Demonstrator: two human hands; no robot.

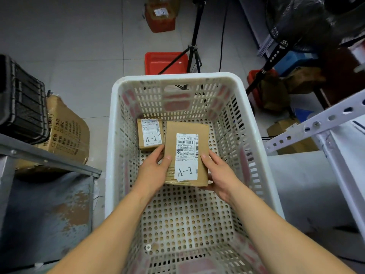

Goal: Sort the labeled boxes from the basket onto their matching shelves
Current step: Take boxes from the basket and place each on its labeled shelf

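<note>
Cardboard box [186,153] btwn both grips

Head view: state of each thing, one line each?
Larger A-1 box: held between both hands, over the basket.
Smaller A-1 box: lying in the basket, label up.
White basket: holds only these two boxes.
Left hand: grips the larger box's left edge.
Right hand: grips its right edge.
Red tray: on the floor, beyond the basket.

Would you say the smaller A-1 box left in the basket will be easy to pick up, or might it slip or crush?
The small box is probably stiff: its cardboard edges look square and undented. It is likely light, given that size. Sitting flat on the basket floor, it should not roll, and plain cardboard should grip well.
</note>
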